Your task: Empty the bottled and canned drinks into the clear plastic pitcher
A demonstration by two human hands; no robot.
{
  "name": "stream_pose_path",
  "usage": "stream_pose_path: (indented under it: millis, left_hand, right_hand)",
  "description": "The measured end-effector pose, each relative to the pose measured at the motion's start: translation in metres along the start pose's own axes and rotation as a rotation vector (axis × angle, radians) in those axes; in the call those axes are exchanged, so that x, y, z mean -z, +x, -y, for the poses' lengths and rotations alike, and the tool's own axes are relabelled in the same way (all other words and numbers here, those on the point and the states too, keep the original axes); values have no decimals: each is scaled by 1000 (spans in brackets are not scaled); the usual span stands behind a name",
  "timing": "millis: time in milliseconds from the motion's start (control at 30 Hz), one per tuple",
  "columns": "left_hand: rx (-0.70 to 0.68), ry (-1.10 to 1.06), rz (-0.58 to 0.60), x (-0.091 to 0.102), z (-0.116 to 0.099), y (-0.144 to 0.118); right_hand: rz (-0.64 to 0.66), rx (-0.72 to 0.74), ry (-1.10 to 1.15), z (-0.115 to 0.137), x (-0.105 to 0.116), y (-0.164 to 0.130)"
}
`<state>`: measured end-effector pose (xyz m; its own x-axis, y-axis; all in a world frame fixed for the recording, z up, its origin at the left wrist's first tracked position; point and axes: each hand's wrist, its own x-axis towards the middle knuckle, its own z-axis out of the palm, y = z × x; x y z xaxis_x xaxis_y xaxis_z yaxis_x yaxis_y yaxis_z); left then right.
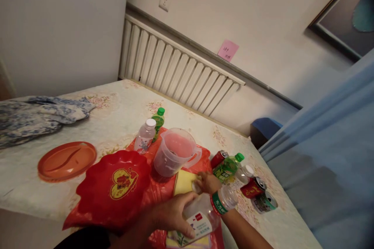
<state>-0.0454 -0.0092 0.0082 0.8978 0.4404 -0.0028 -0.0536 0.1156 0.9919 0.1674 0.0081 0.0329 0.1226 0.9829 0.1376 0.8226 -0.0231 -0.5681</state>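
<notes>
Pale walls and a white slatted radiator (pixel 178 71) back a desk (pixel 122 114) covered in a floral cloth. Near its front edge lies a clear plastic bottle with a white label (pixel 204 214), on its side over a red plastic sheet (pixel 159 188). The left hand (pixel 172 214) is closed around the bottle's body. The right hand (pixel 208 183), wearing a green wristband, rests curled on a yellow square pad (pixel 184 182) just beyond the bottle. Behind stand a translucent measuring jug (pixel 175 151) and two upright bottles (pixel 146 135). A red scalloped dish (pixel 113 186) and an orange oval plate (pixel 66 160) lie left; cans (pixel 257 188) and bottles lie right.
</notes>
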Motion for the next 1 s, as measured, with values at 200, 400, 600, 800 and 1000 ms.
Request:
stream_pose_path:
  millis: [200,400,600,800,1000]
  left_hand:
    - [19,95,-49,3,6,-4]
    - [9,158,-5,10,4,-8]
    - [31,124,-5,9,3,-9]
    - [22,68,-4,8,8,-8]
    - [26,91,-9,10,4,-11]
  right_hand:
    - [126,86,553,30,25,16]
    - [216,48,977,65,15,26]
    - [249,51,1049,76,5,40]
    - [176,49,1073,84,1,43]
    - [72,26,1139,98,10,40]
